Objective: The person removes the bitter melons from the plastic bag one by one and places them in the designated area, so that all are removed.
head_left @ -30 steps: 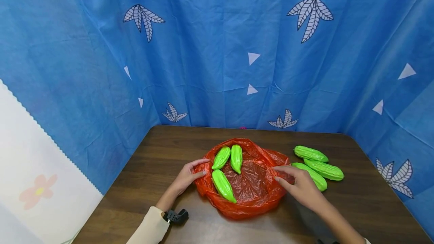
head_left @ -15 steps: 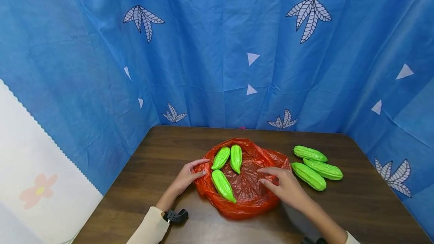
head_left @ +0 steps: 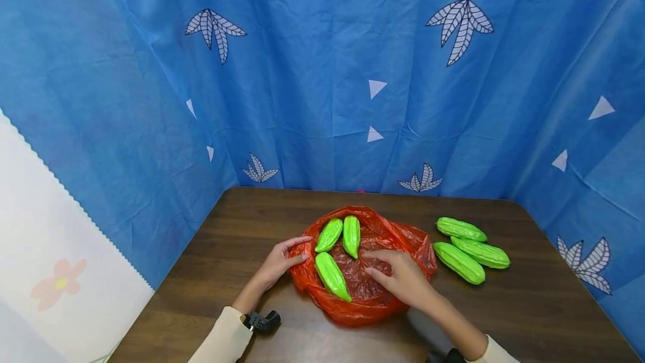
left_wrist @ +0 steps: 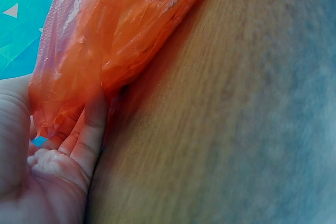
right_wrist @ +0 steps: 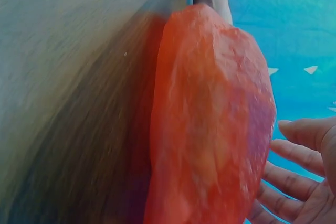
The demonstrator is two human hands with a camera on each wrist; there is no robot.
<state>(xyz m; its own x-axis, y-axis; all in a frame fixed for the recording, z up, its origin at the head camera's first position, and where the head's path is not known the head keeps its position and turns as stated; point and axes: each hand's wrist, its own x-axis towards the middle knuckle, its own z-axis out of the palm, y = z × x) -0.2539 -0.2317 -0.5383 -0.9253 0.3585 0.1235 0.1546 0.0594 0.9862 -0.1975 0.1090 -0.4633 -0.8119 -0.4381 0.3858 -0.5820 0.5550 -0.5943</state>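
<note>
A red plastic bag [head_left: 367,313] lies spread open on the table, its rim rolled into a ring. Inside it, towards the left, are three bright green bitter melons [head_left: 332,277]. My left hand [head_left: 274,264] holds the bag's left rim between thumb and fingers; in the left wrist view the film [left_wrist: 79,77] covers part of the fingers. Over the bag's right half hovers my right hand [head_left: 406,280], fingers apart and loosely bent, nothing held. The right wrist view has this hand [right_wrist: 302,177] beside the bag's outer wall [right_wrist: 210,129].
Three more bitter melons [head_left: 459,263] lie close together on the table to the right of the bag. The dark wooden table [head_left: 252,212] reaches a blue patterned curtain [head_left: 322,99] at its back and sides. White cloth [head_left: 55,256] hangs at the left.
My right hand has moved left, from the bag's right rim to over its inside. The left hand stays at the left rim, and the bitter melons have not moved.
</note>
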